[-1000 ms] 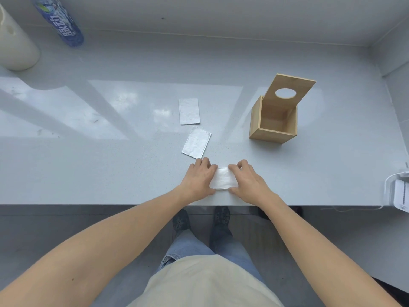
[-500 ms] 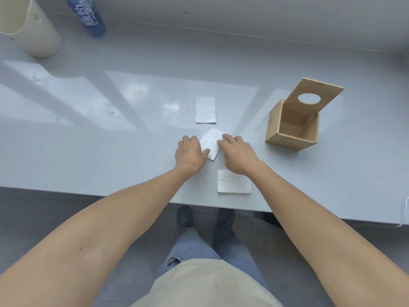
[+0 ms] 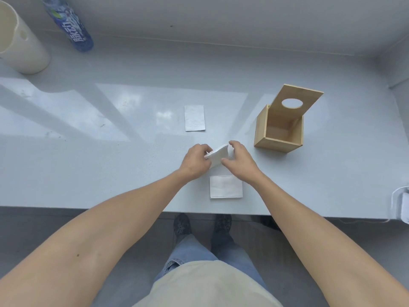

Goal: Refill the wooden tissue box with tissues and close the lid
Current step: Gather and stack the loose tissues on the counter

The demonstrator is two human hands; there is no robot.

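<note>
Since half a second ago, the left hand [image 3: 195, 161] and right hand [image 3: 240, 161] have lifted the middle tissue [image 3: 218, 156] off the counter [image 3: 88, 162], fingers pinching its edges at frame centre. The wooden tissue box [image 3: 280, 127] stands right of centre, empty, its holed lid [image 3: 295, 103] tilted open.

bottle [image 3: 70, 25] top cropped, cream cylinder [image 3: 20, 45] cut off left

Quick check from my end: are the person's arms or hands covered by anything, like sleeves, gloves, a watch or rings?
Nothing visible. The left hand and right hand are bare, with no gloves, and I see no rings on the fingers that show. Both forearms are uncovered up to the frame edge: no sleeves, watch or wristband.
</note>
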